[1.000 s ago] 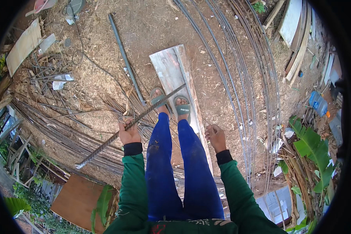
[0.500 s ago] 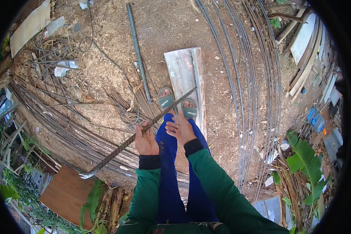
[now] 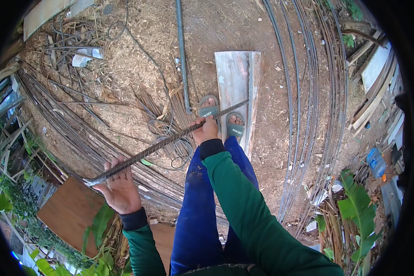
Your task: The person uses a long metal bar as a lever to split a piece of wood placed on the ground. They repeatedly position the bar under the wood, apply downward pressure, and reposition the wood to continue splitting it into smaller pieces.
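Note:
A long ribbed steel bar with a bent, flattened, pale end at the lower left slants across in front of me. My right hand grips it near the middle. My left hand, palm up with fingers stretched out, touches the bar from underneath near that bent end. My feet in grey-green slides stand at a weathered wooden plank on the ground.
Long steel rods run along the right and lie bundled at lower left. A dark pipe points away ahead. Scrap boards, a blue plastic jug, banana leaves and a brown panel surround the area.
My right hand has come across from the right and closed on the bar. My left hand has released its grip and slid down-left toward the bent end, its fingers now stretched out.

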### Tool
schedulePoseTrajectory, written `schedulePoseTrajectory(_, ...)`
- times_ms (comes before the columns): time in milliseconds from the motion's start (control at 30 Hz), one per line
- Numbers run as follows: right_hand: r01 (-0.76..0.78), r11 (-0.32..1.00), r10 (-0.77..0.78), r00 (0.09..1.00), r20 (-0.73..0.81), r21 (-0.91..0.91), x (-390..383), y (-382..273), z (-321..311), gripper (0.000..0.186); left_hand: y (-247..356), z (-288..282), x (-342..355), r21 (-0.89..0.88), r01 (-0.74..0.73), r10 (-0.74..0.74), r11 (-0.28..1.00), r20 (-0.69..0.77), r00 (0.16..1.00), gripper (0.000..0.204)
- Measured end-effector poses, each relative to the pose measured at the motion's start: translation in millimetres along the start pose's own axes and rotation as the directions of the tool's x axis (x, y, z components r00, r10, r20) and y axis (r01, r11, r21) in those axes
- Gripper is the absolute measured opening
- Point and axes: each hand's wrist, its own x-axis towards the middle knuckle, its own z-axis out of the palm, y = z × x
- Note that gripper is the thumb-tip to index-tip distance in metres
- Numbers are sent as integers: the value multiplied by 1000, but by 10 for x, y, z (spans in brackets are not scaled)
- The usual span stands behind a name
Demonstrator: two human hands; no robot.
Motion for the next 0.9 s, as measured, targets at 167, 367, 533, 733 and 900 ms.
schedulePoseTrajectory(167, 20, 998, -22, 1000, -22, -62, -108, -200, -99, 16, 46, 299, -302, 130, -67, 74, 989, -45, 996, 37)
schedulePoseTrajectory(367, -96, 990, 97, 995, 8, -101, -331, -608, -365, 17, -128, 763, -1118, 335, -117, 142, 935, -51, 989, 36)
schedulePoseTrajectory(533, -186, 978, 185, 983, -20, -98, -511, -1124, -461, 22, -242, 1144, -1681, 534, -159, 61, 830, 198, 978, 50)
schedulePoseTrajectory(733, -149, 971, 155, 988, 18, -186, -538, -1160, -412, 25, -242, 1091, -1590, 482, -212, 52, 850, 324, 944, 46)
schedulePoseTrajectory(900, -30, 994, 23, 997, -74, -106, -102, -107, -233, 34, 77, 186, -477, -15, -143, 140, 990, -143, 980, 37)
